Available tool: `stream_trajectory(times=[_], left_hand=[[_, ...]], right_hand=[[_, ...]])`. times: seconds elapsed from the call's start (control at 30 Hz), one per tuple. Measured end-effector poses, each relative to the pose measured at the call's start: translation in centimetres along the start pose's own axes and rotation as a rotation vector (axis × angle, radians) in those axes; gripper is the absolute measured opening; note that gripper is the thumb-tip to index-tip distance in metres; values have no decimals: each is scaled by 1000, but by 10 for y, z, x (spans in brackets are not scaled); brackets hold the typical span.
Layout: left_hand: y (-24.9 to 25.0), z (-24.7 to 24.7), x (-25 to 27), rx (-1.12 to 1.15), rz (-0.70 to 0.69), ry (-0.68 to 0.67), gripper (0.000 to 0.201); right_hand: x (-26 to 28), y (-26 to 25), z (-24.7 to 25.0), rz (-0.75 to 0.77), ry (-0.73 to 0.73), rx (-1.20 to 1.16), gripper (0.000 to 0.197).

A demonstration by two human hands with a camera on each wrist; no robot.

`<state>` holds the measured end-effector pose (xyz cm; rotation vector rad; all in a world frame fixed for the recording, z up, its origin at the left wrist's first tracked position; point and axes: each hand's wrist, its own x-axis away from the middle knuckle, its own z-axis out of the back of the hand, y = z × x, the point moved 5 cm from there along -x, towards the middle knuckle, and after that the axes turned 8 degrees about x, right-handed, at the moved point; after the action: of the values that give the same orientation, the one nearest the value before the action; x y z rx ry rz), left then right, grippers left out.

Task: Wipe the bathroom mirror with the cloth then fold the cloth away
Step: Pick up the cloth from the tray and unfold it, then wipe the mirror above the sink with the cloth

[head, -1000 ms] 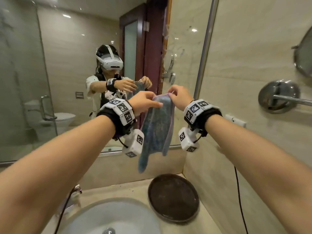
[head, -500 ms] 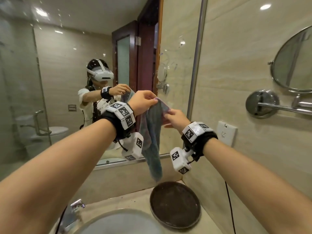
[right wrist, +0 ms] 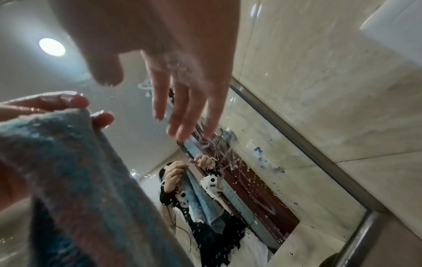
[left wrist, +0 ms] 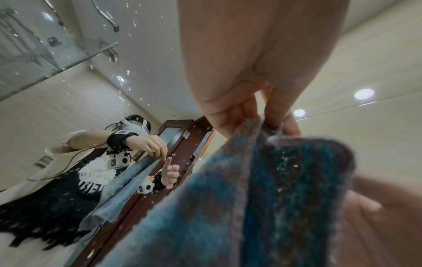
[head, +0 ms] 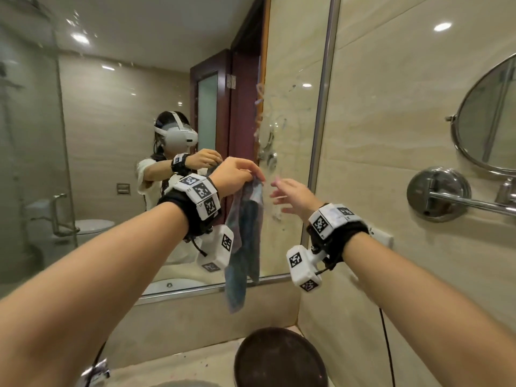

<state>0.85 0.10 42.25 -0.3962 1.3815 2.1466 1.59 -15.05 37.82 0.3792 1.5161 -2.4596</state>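
Note:
A blue and pink cloth (head: 244, 247) hangs folded lengthwise in front of the wall mirror (head: 139, 135). My left hand (head: 237, 174) pinches its top edge, fingers curled over the fabric; the left wrist view shows the fingertips (left wrist: 239, 115) gripping the cloth (left wrist: 274, 198). Just to the right of the cloth is my right hand (head: 290, 195), fingers spread and straight, holding nothing. In the right wrist view its fingers (right wrist: 182, 108) point toward the wet glass, apart from the cloth (right wrist: 68, 171). Smears and droplets mark the mirror near its right edge (head: 276, 127).
A dark round tray (head: 279, 361) lies on the counter below the cloth, beside the basin rim (head: 184, 383) and tap (head: 95, 371). On the right wall are a round shaving mirror (head: 491, 121), its chrome bracket (head: 438, 194) and a white socket (head: 382, 237).
My right hand has let go of the cloth and moved a little right, fingers spreading. The cloth now hangs from my left hand alone. The view has tilted upward.

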Motion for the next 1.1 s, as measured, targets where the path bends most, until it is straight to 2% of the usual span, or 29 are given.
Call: stream_trajectory(times=[0.07,0.13,0.2,0.3,0.4,0.5,0.6,0.63,0.87,0.97,1.1], left_hand=[[0,-6,-16,-23,6,-3,39],[-1,-8,-32,-29,35,55,41],[-1,-11,-45,-40,41,129,36],[-1,-17,-58,61,35,193,30],[-7,-12,-72,-24,25,280,9],[-13,-7,-77,-115,33,300,22],[-9,3,-80,-209,-21,368,22],[-5,4,-82,-257,-44,366,19],[22,34,-114,-505,-134,516,7],[39,44,-131,-657,-212,530,11],[53,62,-157,-715,-272,632,14]], right_hand=[[-12,9,-5,-20,-165,28,33],[-23,17,-4,-9,-253,6,34],[-38,25,0,13,-284,5,29],[-64,34,7,96,-280,8,12],[-88,34,21,149,-115,-77,10],[-107,22,36,234,85,-46,19],[-116,0,49,271,309,238,10],[-118,-8,54,272,383,334,13],[-145,-70,64,345,527,366,18],[-156,-97,68,428,600,384,19],[-174,-124,70,539,703,346,19]])
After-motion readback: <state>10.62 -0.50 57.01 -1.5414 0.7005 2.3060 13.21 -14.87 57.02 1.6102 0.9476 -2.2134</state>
